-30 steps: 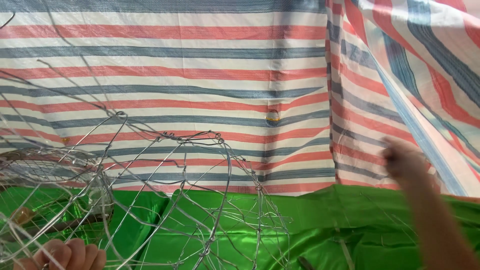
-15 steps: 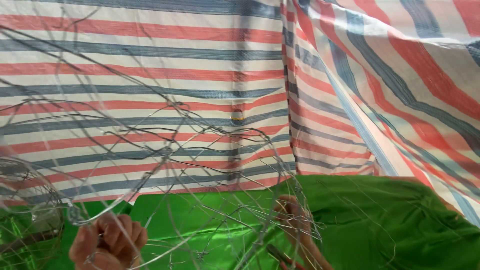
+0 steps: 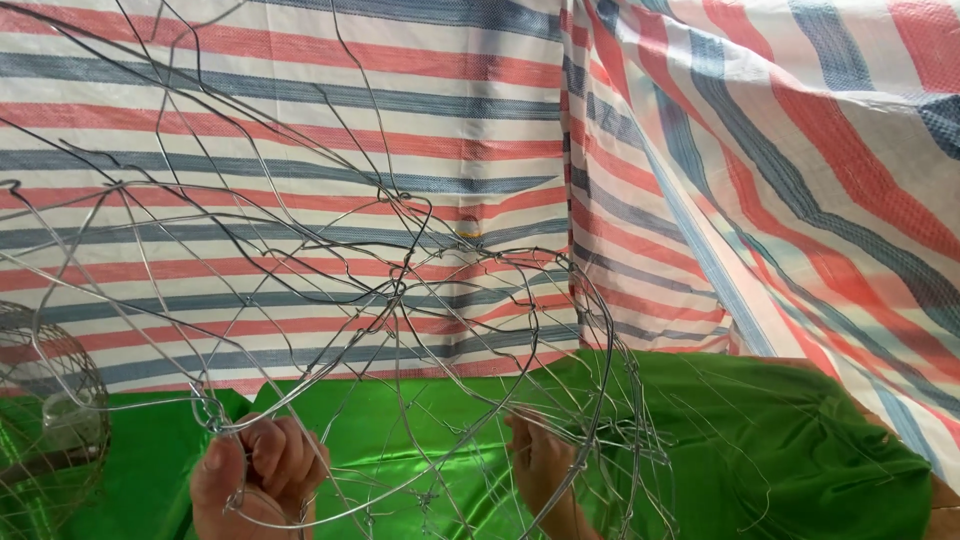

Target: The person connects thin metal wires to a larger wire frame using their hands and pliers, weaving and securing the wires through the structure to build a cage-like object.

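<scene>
The left hand, at the lower left of the frame, is closed in a fist around a strand of the wire mesh frame. The right hand, low in the middle, grips the curved rim of the same frame. The frame fills the left and centre. Behind it hangs a striped tarpaulin; below lies green cloth. A round wire cage stands at the left edge.

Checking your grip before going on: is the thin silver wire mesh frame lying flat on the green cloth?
No: both the left hand and right hand hold the thin silver wire mesh frame raised above the green cloth.
</scene>
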